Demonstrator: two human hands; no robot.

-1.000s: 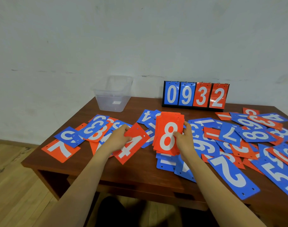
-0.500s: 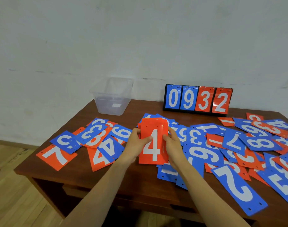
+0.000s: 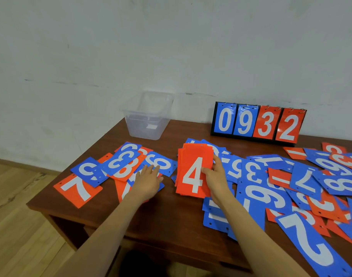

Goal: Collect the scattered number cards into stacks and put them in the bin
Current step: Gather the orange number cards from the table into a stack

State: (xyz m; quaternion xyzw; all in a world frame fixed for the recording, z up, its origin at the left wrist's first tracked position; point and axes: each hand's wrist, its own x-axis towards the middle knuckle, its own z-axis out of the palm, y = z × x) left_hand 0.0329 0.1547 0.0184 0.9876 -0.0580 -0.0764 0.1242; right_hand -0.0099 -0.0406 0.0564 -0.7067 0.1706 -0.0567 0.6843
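Note:
My right hand [image 3: 214,177] grips a stack of red cards [image 3: 193,170] by its right edge, a white 4 on top, held upright above the table's middle. My left hand [image 3: 148,179] lies flat with straight fingers on the loose cards at the left, touching a blue card [image 3: 161,163] and covering a red one. Red and blue number cards lie scattered left [image 3: 121,163] and right [image 3: 303,176] of the stack. The clear plastic bin [image 3: 148,116] stands at the back left of the table and looks empty.
A flip scoreboard [image 3: 258,123] reading 0932 stands at the back against the wall. The brown wooden table [image 3: 167,212] has a bare strip along its front edge; its left edge drops to a wooden floor [image 3: 21,216].
My left hand has let go of the red stack and moved left onto the scattered cards. The right hand alone now holds the stack, with the 4 card on top.

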